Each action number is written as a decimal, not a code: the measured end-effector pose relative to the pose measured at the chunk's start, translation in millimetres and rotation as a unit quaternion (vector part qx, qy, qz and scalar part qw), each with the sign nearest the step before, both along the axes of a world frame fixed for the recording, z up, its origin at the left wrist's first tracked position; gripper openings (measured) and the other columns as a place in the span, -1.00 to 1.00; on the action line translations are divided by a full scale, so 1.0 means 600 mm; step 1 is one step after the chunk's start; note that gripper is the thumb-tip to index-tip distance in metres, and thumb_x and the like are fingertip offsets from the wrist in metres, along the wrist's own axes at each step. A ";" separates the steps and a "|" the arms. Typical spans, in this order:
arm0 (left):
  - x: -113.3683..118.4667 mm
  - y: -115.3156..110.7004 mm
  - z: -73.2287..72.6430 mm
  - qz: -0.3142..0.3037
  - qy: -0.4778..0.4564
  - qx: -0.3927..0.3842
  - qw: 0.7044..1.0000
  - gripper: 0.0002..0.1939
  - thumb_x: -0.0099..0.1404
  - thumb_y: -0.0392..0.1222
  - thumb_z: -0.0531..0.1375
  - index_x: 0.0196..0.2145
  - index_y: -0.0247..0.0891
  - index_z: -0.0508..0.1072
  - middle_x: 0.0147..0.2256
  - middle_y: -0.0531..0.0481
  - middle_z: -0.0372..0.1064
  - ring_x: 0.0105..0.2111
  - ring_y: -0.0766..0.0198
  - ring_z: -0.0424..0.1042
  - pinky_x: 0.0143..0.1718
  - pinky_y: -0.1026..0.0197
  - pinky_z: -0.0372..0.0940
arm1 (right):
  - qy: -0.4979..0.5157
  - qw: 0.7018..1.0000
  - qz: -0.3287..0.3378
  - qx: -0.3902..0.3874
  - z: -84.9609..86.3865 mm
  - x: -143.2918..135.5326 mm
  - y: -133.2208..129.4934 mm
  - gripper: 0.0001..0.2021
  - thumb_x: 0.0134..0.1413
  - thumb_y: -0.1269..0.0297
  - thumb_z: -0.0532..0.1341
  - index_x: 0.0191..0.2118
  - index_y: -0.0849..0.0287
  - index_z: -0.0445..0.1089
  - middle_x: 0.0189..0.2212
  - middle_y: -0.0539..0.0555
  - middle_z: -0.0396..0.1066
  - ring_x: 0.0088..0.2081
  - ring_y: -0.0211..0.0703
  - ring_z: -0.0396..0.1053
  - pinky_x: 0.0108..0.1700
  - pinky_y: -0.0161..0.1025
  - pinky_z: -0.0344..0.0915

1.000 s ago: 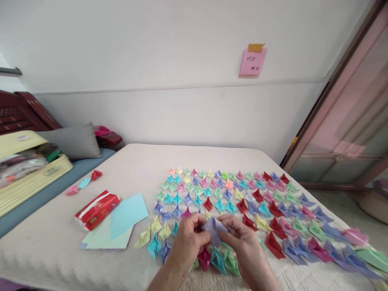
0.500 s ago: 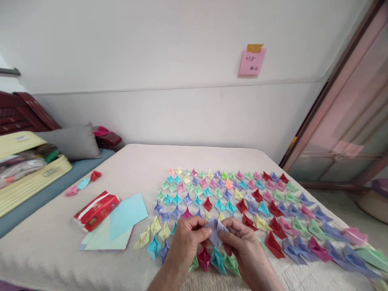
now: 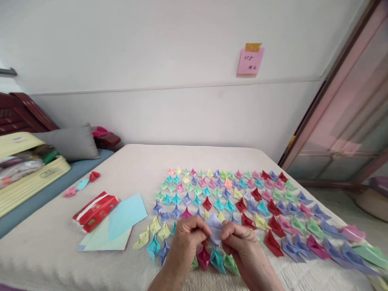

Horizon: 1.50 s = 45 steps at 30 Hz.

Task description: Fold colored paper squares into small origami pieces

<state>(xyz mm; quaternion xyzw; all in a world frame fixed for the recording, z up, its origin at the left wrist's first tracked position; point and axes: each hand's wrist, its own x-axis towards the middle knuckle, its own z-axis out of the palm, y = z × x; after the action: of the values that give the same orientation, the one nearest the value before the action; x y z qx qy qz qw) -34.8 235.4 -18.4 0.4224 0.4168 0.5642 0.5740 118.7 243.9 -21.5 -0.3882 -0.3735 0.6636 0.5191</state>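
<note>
A pale lavender piece of folded paper (image 3: 215,227) is held up between my two hands. My left hand (image 3: 190,236) pinches its left edge between thumb and fingers. On the opposite edge, my right hand (image 3: 239,238) grips it the same way. Beneath and around the hands lie rows of small folded paper boats in many colours. A magenta paper boat (image 3: 203,257) and a turquoise paper boat (image 3: 217,260) show between my wrists. My forearms hide some of the boats.
To the left, a red tissue packet (image 3: 95,211) rests partly on coloured paper sheets (image 3: 129,214). Farther left are small folded pieces, one a red paper piece (image 3: 94,176). A yellow case (image 3: 36,171) stands beyond the cloth-covered surface (image 3: 145,157). A pink note (image 3: 250,61) is taped to the wall.
The lavender paper has turned in my fingers and shows a flatter, wider face. My right fingers have curled in more tightly at its edge. The view has shifted slightly.
</note>
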 end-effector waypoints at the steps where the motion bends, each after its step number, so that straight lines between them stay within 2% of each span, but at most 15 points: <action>1: 0.000 -0.001 0.002 -0.002 0.005 -0.004 1.000 -0.89 0.02 -0.38 0.23 -0.61 -0.29 0.49 -0.66 0.14 0.29 -0.64 0.39 0.27 -0.57 0.34 0.09 | 0.002 1.000 0.004 -0.005 0.002 0.000 0.000 -0.89 -0.25 0.40 0.35 -0.67 0.18 0.47 -0.75 -0.12 0.19 -0.63 -0.38 0.07 -0.52 -0.31 -0.15; 11: 0.002 -0.009 0.025 -0.004 0.055 -0.049 0.997 -0.88 0.07 -0.25 0.14 -0.51 -0.30 0.48 -0.73 0.09 0.33 -0.71 0.36 0.26 -0.64 0.35 0.03 | 0.014 0.999 0.021 -0.034 0.005 0.002 0.003 -0.91 -0.16 0.33 0.31 -0.57 0.20 0.50 -0.75 -0.06 0.29 -0.62 -0.32 0.16 -0.52 -0.32 -0.12; 16: 0.004 -0.005 0.021 -0.006 0.074 -0.028 0.997 -0.94 -0.04 -0.28 0.23 -0.52 -0.32 0.47 -0.70 0.13 0.26 -0.68 0.40 0.17 -0.62 0.35 -0.01 | 0.007 1.000 0.029 -0.009 0.001 0.003 0.004 -0.92 -0.11 0.34 0.28 -0.52 0.21 0.49 -0.70 -0.08 0.28 -0.60 -0.32 0.18 -0.51 -0.32 -0.04; 23: 0.007 -0.007 0.021 0.009 0.106 -0.001 0.994 -0.97 0.00 -0.32 0.22 -0.56 -0.30 0.42 -0.67 0.18 0.12 -0.63 0.41 0.06 -0.58 0.33 -0.05 | -0.016 0.999 -0.005 0.037 0.001 -0.005 0.000 -0.88 -0.06 0.38 0.31 -0.41 0.12 0.32 -0.62 -0.15 0.24 -0.57 -0.32 0.17 -0.50 -0.34 0.05; 28: 0.010 -0.010 0.017 0.000 0.107 0.023 0.994 -0.95 0.01 -0.34 0.20 -0.55 -0.28 0.38 -0.64 0.18 0.14 -0.61 0.41 0.08 -0.57 0.33 -0.03 | -0.011 0.999 -0.014 0.052 -0.003 -0.006 0.000 -0.83 -0.01 0.38 0.30 -0.33 0.08 0.28 -0.59 -0.16 0.28 -0.55 -0.32 0.18 -0.50 -0.36 0.11; 35: 0.011 -0.009 0.017 0.015 0.114 0.028 0.993 -0.94 0.01 -0.36 0.20 -0.57 -0.28 0.38 -0.64 0.17 0.17 -0.60 0.40 0.11 -0.57 0.34 -0.01 | 0.010 0.999 -0.013 0.051 -0.007 -0.002 0.004 -0.76 -0.08 0.36 0.37 -0.33 0.10 0.27 -0.58 -0.14 0.33 -0.55 -0.31 0.19 -0.49 -0.35 0.10; 40: 0.010 -0.011 0.020 0.010 0.144 0.045 0.988 -0.91 0.04 -0.40 0.17 -0.55 -0.26 0.37 -0.63 0.16 0.17 -0.60 0.39 0.11 -0.56 0.34 0.02 | -0.003 0.999 0.003 0.052 0.001 -0.001 0.000 -0.80 0.05 0.24 0.34 -0.34 0.10 0.27 -0.61 -0.12 0.35 -0.54 -0.28 0.23 -0.47 -0.33 0.10; 45: 0.010 -0.018 0.025 -0.002 0.177 0.062 0.982 -0.87 0.10 -0.42 0.14 -0.53 -0.24 0.34 -0.61 0.17 0.14 -0.59 0.39 0.10 -0.55 0.34 0.02 | 0.005 0.999 -0.013 0.045 0.003 -0.004 0.001 -0.76 -0.03 0.26 0.39 -0.36 0.10 0.28 -0.62 -0.12 0.35 -0.55 -0.27 0.26 -0.47 -0.32 0.11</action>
<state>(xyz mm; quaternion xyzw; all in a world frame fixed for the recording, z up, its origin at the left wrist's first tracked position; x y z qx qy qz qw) -28.6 224.8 -3.4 0.5510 0.4753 0.5040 0.4652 116.4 244.4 -19.5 -0.3658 -0.3950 0.6415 0.5465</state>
